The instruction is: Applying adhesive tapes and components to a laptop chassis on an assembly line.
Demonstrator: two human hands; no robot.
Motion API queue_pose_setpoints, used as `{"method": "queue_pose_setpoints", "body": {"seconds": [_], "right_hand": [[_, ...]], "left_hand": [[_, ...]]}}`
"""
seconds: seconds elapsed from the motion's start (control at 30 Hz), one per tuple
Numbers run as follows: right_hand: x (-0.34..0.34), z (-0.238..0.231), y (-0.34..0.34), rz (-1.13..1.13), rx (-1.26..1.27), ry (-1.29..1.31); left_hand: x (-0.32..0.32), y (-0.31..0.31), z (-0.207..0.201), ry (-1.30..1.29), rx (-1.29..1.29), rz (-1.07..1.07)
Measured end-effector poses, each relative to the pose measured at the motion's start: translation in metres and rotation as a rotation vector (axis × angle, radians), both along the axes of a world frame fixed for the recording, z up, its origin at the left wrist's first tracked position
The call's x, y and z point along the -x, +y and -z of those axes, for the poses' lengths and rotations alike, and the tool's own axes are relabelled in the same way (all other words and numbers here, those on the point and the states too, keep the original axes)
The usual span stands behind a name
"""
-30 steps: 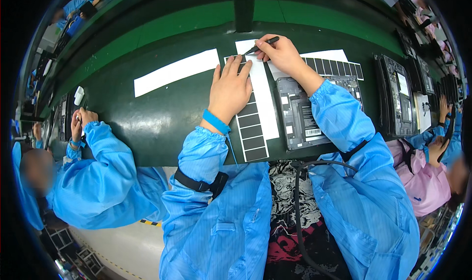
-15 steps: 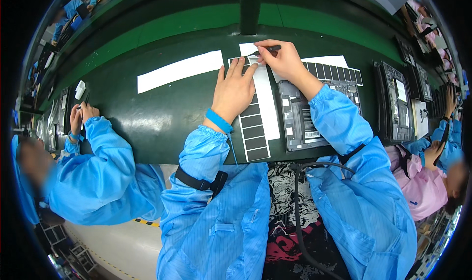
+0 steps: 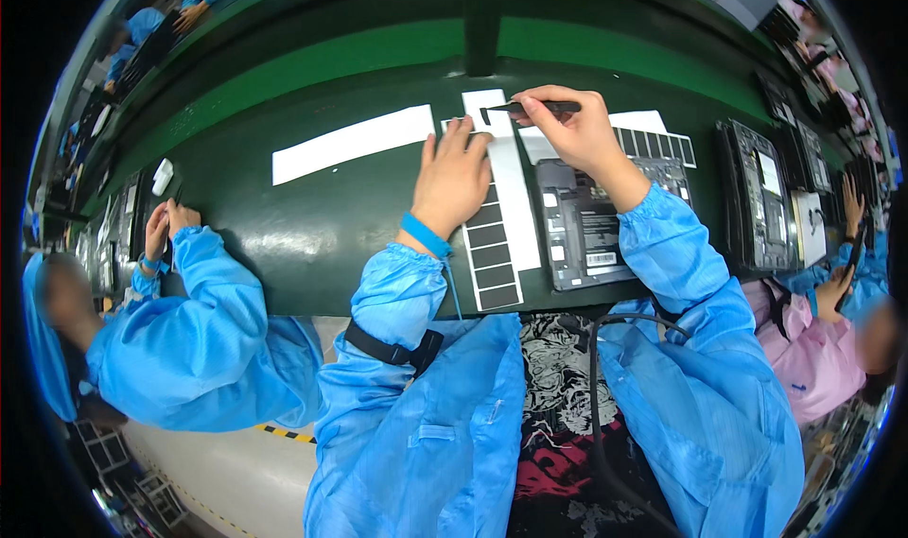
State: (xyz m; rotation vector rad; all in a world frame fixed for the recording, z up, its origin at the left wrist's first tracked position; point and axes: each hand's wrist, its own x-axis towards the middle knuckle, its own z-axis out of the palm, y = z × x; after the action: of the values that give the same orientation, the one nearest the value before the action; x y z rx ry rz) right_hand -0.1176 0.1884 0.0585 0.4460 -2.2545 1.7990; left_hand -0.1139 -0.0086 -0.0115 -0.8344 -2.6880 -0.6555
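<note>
My left hand [image 3: 452,181] lies with fingers stretched over the upper part of a sheet of black rectangular stickers [image 3: 492,255], covering some of them. A plain white paper strip [image 3: 516,213] runs along that sheet's right side. Above it, my right hand [image 3: 579,139] is closed round black tweezers [image 3: 560,107], their tip pointing left. At the tip a small dark piece [image 3: 486,115] shows against the white paper; whether the tweezers pinch it I cannot tell. Under my right forearm sits an opened laptop base [image 3: 566,254] with its inner parts bare.
A long white paper strip [image 3: 350,146] lies left of my hands. Another sticker sheet [image 3: 662,147] is partly behind the laptop base. Stacked laptop bases [image 3: 757,198] stand at the right. A co-worker in blue [image 3: 189,302] works at the left, one in pink [image 3: 809,363] at the right.
My right hand has moved right and slightly down, drawing the tweezers back. The small dark piece now shows clearly at their tip. My left hand stays on the sticker sheet.
</note>
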Motion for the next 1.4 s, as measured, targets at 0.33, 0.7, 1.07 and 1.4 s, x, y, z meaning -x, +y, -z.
{"method": "queue_pose_setpoints", "body": {"seconds": [0.33,0.7,1.07,1.4], "right_hand": [[-0.114,-0.019,0.179,0.402,0.284,-0.096],[-0.111,0.034,0.208,0.516,0.522,-0.156],[-0.114,0.04,0.201,0.412,0.602,-0.275],[-0.112,0.042,0.202,0.395,0.517,-0.33]], "left_hand": [[-0.028,0.011,-0.056,-0.183,-0.299,0.008],[-0.087,0.195,-0.057,-0.262,-0.108,0.439],[-0.101,0.199,-0.048,-0.268,-0.185,0.496],[-0.101,0.198,-0.049,-0.258,-0.153,0.511]]}}
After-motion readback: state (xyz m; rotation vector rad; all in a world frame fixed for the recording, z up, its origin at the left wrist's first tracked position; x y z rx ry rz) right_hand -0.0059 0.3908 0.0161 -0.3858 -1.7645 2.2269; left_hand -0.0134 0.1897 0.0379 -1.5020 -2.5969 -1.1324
